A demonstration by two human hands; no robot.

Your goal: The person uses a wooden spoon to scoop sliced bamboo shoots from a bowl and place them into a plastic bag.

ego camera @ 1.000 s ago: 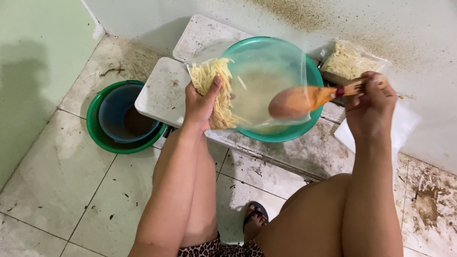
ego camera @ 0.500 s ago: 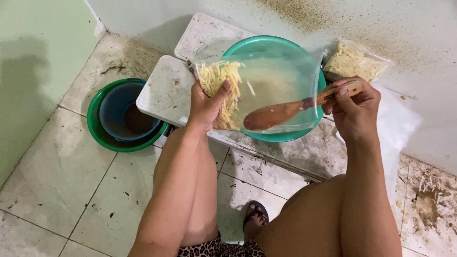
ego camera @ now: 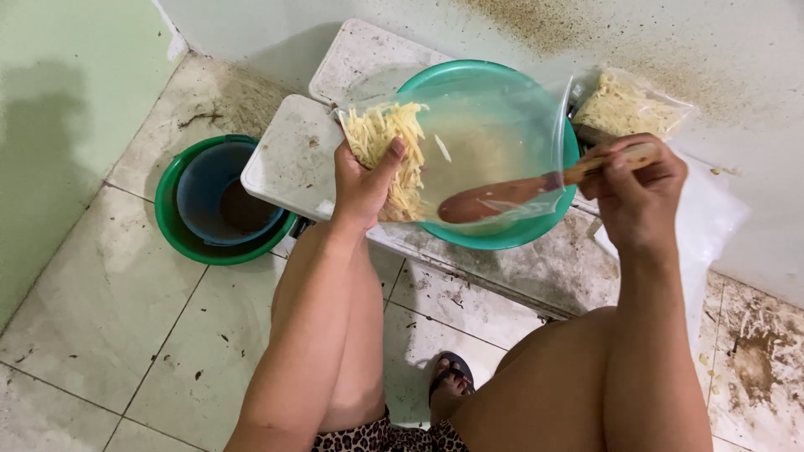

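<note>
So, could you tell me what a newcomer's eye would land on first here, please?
Probably the clear plastic bag of pale shredded strips, held open over the teal bowl at the centre, with the left hand gripping its edge. The right hand pokes a wooden spoon into it. At left, a blue bucket sits inside a green one.

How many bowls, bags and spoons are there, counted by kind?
Bowls: 3 – a teal bowl, and a blue bowl nested in a green bowl.
Bags of shreds: 2 – one in the left hand, one by the wall.
Wooden spoons: 1 – in the right hand.
Total: 6
</note>
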